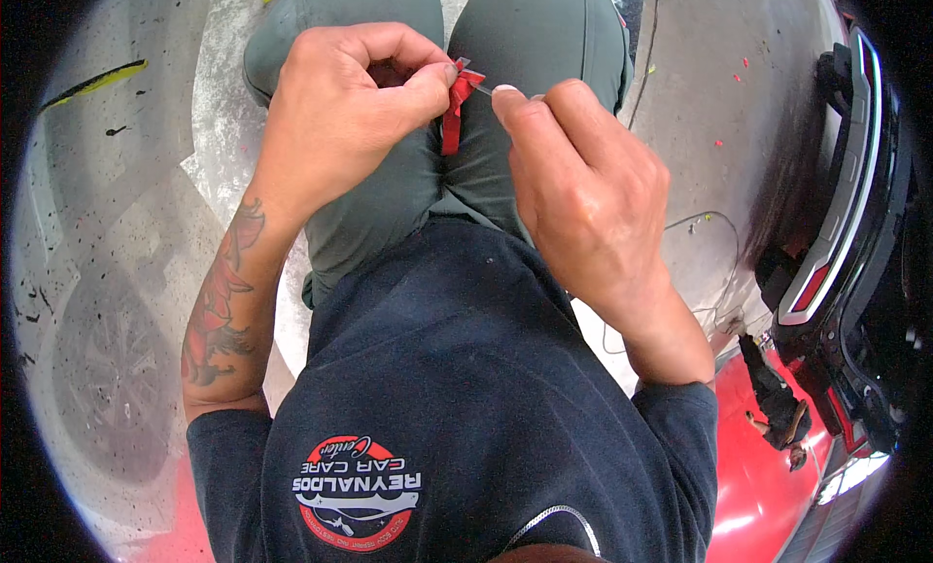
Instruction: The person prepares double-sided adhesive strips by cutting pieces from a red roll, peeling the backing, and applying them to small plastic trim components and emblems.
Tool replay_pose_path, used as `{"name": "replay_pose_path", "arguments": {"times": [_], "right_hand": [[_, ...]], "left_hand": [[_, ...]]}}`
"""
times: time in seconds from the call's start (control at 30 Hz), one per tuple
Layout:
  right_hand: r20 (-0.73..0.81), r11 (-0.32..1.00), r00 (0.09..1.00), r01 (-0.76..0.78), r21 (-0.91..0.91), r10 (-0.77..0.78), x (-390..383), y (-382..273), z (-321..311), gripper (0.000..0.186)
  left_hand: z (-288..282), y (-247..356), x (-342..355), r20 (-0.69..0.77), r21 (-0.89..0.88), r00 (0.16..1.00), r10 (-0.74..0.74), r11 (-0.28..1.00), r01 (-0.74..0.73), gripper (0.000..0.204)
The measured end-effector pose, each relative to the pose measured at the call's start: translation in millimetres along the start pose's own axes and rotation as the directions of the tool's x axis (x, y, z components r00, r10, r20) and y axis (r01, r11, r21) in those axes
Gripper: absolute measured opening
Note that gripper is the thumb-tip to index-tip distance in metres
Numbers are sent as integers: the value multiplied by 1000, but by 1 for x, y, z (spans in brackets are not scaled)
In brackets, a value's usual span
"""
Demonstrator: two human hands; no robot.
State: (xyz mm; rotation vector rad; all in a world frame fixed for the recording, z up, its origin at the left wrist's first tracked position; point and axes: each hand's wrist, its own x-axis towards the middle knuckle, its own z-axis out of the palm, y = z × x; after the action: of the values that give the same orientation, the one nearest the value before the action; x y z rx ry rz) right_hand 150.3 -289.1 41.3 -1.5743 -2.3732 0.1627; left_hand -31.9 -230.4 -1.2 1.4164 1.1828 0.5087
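Observation:
Over my thighs, my left hand [355,116] pinches a red strip [452,121], tape-like and folded, between thumb and forefinger. One end of it hangs down over the green-grey trousers [389,189]. A small grey bit [464,63] shows at its upper end; its kind I cannot make out. Just to the right, my right hand [588,184] is closed around a thin grey tool [483,88], its tip against the red strip. Most of that tool is hidden inside my fingers.
A dark car bumper [826,223] with silver trim curves along the right side. Small red scraps [719,143] and a thin cable [637,111] lie on the floor. A yellow and black strip [94,85] lies at left. Another person [777,398] is beyond, lower right.

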Motion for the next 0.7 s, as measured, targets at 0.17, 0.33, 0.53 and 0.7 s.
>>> {"name": "replay_pose_path", "arguments": {"times": [0.17,0.33,0.53,0.7], "right_hand": [[13,1000,1000,-21,-15,21,0,-2,-2,9],[81,998,996,-23,-57,27,-4,8,-7,9],[-42,999,998,-39,11,39,-17,14,-15,19],[-109,998,994,33,52,-27,-13,13,0,19]], "left_hand": [[0,-1,0,-3,3,1000,7,1000,-7,15],[1,4,0,-12,-60,1000,-25,998,24,15],[0,7,4,35,-69,999,-26,997,29,15],[5,6,4,38,-85,999,-34,996,37,15]]}}
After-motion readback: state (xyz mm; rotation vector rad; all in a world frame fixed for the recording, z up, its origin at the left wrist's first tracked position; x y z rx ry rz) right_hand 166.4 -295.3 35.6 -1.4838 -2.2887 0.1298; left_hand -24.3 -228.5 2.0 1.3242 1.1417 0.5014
